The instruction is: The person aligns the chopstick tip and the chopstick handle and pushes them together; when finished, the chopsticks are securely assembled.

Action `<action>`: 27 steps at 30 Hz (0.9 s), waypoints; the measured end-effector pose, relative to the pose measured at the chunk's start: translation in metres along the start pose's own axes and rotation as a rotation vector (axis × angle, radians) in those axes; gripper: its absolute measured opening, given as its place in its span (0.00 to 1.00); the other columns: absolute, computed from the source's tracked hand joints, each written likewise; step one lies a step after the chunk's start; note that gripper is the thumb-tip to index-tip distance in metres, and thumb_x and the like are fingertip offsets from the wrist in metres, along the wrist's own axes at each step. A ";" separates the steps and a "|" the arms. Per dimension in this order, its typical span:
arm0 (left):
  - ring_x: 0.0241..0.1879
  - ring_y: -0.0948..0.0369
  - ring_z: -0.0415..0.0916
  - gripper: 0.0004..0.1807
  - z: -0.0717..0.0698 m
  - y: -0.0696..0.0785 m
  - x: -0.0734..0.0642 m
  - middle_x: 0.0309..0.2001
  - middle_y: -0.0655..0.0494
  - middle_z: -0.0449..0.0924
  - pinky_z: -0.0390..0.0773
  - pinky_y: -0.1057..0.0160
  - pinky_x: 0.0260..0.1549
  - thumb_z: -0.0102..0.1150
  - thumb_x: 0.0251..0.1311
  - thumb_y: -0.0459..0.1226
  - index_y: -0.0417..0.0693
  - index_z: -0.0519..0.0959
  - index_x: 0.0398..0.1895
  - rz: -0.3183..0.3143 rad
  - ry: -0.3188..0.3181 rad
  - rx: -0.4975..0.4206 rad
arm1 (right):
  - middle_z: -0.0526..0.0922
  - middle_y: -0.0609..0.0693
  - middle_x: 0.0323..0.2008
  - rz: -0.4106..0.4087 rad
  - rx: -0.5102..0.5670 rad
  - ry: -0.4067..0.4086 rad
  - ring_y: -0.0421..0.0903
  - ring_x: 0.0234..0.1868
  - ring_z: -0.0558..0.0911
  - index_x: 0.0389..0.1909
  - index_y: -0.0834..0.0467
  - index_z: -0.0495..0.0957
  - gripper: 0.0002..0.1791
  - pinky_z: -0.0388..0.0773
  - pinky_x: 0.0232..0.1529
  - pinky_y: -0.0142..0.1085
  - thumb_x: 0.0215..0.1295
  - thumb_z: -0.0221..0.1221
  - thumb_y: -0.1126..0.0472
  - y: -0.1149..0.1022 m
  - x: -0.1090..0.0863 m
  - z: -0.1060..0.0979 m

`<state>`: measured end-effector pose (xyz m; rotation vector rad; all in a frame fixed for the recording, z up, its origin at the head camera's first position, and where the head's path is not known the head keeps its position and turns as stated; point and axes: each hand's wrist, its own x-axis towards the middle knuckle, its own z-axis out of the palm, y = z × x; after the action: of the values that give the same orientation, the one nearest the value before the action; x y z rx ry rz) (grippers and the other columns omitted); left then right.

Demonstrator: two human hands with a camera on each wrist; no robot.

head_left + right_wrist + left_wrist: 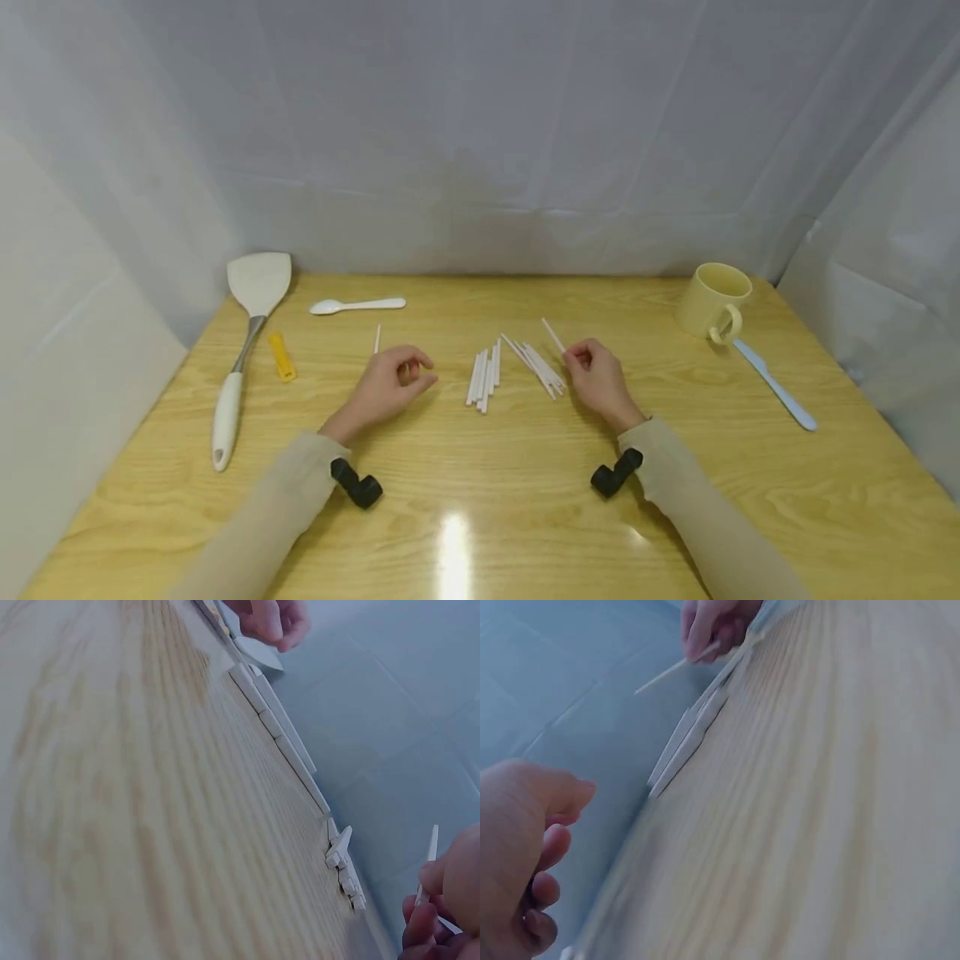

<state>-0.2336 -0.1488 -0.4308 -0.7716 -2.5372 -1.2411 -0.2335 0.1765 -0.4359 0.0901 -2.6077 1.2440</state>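
My right hand pinches a thin white stick between thumb and fingers, its far end pointing up and away to the left. In the right wrist view the same stick rises out of the fingertips. Beside that hand lies a loose, crossed group of several white sticks. Left of it is a second group of white sticks, side by side. My left hand hovers with loosely bent fingers, thumb apart, holding nothing. Another white stick shows behind it, its lower part hidden by the hand.
On the left are a white spatula, a small yellow clip-like piece and a white spoon. A yellow mug stands at the back right, beside a light blue knife. Pale curtains border the wooden table.
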 end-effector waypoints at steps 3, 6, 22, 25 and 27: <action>0.20 0.68 0.63 0.06 0.019 0.007 0.003 0.21 0.57 0.72 0.65 0.70 0.21 0.67 0.54 0.33 0.41 0.80 0.32 -0.016 0.007 -0.058 | 0.77 0.57 0.29 -0.017 0.029 -0.002 0.46 0.30 0.73 0.37 0.67 0.76 0.08 0.68 0.34 0.32 0.67 0.57 0.64 0.000 0.000 0.002; 0.18 0.69 0.63 0.05 0.034 0.012 0.007 0.20 0.56 0.71 0.65 0.70 0.19 0.67 0.54 0.32 0.40 0.80 0.31 -0.027 -0.003 -0.095 | 0.76 0.56 0.29 -0.029 0.070 -0.008 0.44 0.29 0.72 0.36 0.67 0.75 0.07 0.68 0.32 0.29 0.66 0.56 0.65 0.000 0.001 0.002; 0.19 0.64 0.66 0.17 0.064 0.037 0.009 0.19 0.59 0.72 0.65 0.66 0.20 0.73 0.44 0.51 0.52 0.76 0.18 -0.315 0.046 0.101 | 0.75 0.54 0.24 0.074 0.190 -0.060 0.39 0.21 0.75 0.33 0.62 0.63 0.04 0.70 0.22 0.30 0.61 0.50 0.68 -0.008 0.000 -0.004; 0.19 0.65 0.66 0.16 0.065 0.037 0.008 0.19 0.60 0.72 0.65 0.67 0.19 0.72 0.46 0.49 0.52 0.77 0.17 -0.301 0.052 0.125 | 0.75 0.54 0.24 0.086 0.204 -0.058 0.40 0.21 0.75 0.34 0.62 0.63 0.04 0.70 0.22 0.29 0.61 0.50 0.68 -0.006 0.000 -0.003; 0.19 0.65 0.66 0.15 0.065 0.037 0.008 0.19 0.60 0.73 0.66 0.67 0.19 0.71 0.48 0.47 0.52 0.77 0.17 -0.293 0.058 0.139 | 0.75 0.54 0.24 0.089 0.218 -0.058 0.39 0.20 0.75 0.33 0.62 0.63 0.04 0.70 0.22 0.29 0.61 0.50 0.68 -0.006 0.000 -0.002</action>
<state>-0.2176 -0.0763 -0.4436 -0.3371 -2.7238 -1.1306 -0.2318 0.1743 -0.4307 0.0508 -2.5391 1.5759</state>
